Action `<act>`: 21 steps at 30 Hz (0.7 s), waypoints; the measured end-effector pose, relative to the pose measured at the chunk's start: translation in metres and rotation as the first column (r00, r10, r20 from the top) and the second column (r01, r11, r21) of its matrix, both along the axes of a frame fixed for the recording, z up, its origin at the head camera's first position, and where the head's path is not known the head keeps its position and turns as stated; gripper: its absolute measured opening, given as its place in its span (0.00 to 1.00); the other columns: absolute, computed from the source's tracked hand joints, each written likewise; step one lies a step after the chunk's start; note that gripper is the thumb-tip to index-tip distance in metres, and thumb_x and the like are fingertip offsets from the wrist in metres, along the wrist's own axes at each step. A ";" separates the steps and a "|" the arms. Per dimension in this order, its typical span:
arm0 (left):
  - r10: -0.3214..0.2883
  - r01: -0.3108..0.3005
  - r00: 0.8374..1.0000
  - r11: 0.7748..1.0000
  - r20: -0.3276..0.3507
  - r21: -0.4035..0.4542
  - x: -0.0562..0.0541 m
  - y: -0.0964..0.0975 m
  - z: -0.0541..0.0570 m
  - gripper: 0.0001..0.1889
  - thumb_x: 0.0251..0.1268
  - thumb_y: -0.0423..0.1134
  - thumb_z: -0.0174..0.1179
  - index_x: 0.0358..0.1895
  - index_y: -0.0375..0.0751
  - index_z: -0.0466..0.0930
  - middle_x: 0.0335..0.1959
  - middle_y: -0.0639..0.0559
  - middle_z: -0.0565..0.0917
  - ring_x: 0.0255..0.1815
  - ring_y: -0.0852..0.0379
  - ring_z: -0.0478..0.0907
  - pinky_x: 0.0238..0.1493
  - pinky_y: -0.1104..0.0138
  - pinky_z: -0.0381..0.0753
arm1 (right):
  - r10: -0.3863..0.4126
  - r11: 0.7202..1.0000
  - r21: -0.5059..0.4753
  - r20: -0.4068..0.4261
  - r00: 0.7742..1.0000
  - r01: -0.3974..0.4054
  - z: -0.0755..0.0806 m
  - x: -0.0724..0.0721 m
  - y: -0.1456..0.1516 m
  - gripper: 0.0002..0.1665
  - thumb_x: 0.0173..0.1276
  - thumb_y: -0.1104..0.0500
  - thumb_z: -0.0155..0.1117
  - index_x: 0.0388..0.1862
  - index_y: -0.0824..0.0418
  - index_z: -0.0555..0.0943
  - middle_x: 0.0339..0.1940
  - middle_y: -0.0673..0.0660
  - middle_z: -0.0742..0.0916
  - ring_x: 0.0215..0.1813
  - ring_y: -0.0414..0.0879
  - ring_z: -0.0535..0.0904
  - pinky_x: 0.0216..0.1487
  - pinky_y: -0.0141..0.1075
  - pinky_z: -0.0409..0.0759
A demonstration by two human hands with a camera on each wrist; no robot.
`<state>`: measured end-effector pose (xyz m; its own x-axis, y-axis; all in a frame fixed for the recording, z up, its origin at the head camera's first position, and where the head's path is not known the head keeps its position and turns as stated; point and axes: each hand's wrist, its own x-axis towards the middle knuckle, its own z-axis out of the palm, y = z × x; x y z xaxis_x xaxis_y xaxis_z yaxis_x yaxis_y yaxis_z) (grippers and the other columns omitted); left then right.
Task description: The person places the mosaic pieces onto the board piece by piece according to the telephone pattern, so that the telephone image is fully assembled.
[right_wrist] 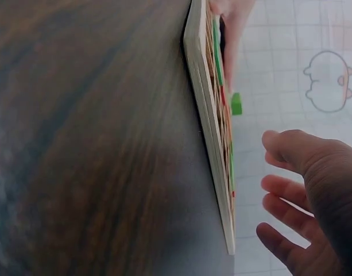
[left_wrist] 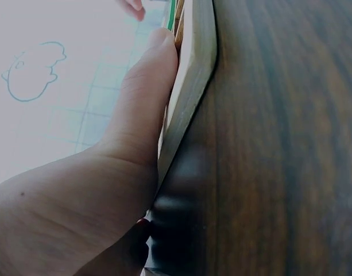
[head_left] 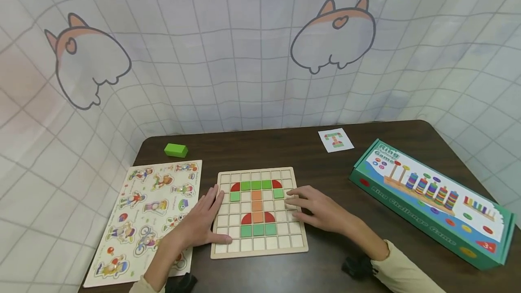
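A square wooden grid board (head_left: 285, 242) lies on the table, bearing green squares (head_left: 255, 185), orange squares (head_left: 257, 205) and red quarter-rounds (head_left: 246, 219) laid out as a letter-like figure. My left hand (head_left: 194, 226) rests along the board's left edge, fingers extended and thumb over the lower-left cells; the left wrist view shows that thumb (left_wrist: 144, 92) against the board's rim. Over the board's right edge is my right hand (head_left: 321, 209), its fingers loosely bent and spread. Nothing is held in it, and the right wrist view shows its fingers apart from the board (right_wrist: 210, 115).
Left of the board lies a picture puzzle board (head_left: 140, 225), with a green block (head_left: 176, 150) behind it. A white card (head_left: 336, 140) with a similar coloured figure is at the back right. A green ring-game box (head_left: 433, 205) occupies the right side. A curtain (head_left: 252, 80) hangs behind.
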<state>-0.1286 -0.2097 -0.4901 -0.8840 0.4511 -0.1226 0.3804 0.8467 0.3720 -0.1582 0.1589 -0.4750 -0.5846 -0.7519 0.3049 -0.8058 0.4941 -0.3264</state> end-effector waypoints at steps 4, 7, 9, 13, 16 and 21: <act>-0.011 0.011 1.000 1.000 -0.003 0.005 0.000 -0.001 0.000 0.64 0.45 0.75 0.63 0.77 0.35 0.46 0.80 0.36 0.43 0.80 0.38 0.44 0.77 0.45 0.53 | 0.009 1.000 0.001 -0.020 1.000 -0.009 -0.001 -0.001 -0.001 0.24 0.65 0.52 0.67 0.59 0.57 0.81 0.60 0.56 0.82 0.60 0.49 0.76 0.57 0.45 0.80; -0.020 0.020 1.000 1.000 -0.002 0.000 0.001 -0.003 0.002 0.63 0.47 0.75 0.61 0.78 0.36 0.46 0.80 0.37 0.43 0.81 0.39 0.43 0.77 0.45 0.51 | 0.013 1.000 -0.007 -0.039 0.999 -0.014 -0.001 -0.002 -0.003 0.24 0.65 0.52 0.68 0.59 0.57 0.82 0.60 0.56 0.82 0.61 0.49 0.76 0.57 0.46 0.80; -0.032 0.032 0.999 0.999 -0.011 0.008 0.002 -0.004 0.006 0.62 0.48 0.74 0.61 0.78 0.38 0.46 0.80 0.39 0.43 0.81 0.40 0.42 0.78 0.45 0.50 | 0.008 1.000 -0.010 -0.061 0.998 -0.009 -0.001 -0.003 -0.005 0.24 0.65 0.50 0.67 0.59 0.56 0.81 0.60 0.56 0.82 0.61 0.49 0.76 0.57 0.47 0.80; -0.031 0.036 0.997 0.997 -0.075 0.063 0.007 -0.004 0.017 0.58 0.49 0.70 0.65 0.78 0.44 0.48 0.81 0.44 0.43 0.81 0.41 0.41 0.78 0.44 0.46 | -0.040 0.999 0.008 -0.093 0.995 0.041 -0.001 0.001 -0.008 0.29 0.64 0.46 0.67 0.62 0.53 0.79 0.63 0.56 0.80 0.64 0.50 0.74 0.59 0.50 0.78; -0.043 0.053 0.991 0.996 -0.126 0.075 0.012 0.000 0.024 0.56 0.50 0.69 0.64 0.79 0.50 0.48 0.81 0.49 0.41 0.81 0.42 0.40 0.77 0.43 0.44 | -0.096 0.994 0.037 -0.082 0.992 0.099 -0.002 0.005 -0.008 0.35 0.62 0.41 0.68 0.66 0.52 0.76 0.68 0.56 0.77 0.69 0.52 0.70 0.63 0.54 0.75; -0.137 0.137 0.973 0.990 -0.187 -0.014 0.019 0.009 0.028 0.52 0.52 0.73 0.58 0.78 0.57 0.50 0.81 0.53 0.40 0.81 0.41 0.41 0.76 0.39 0.44 | -0.150 0.984 0.090 -0.056 0.987 0.155 -0.002 0.009 -0.008 0.45 0.60 0.32 0.64 0.72 0.50 0.68 0.75 0.55 0.69 0.76 0.54 0.62 0.69 0.58 0.67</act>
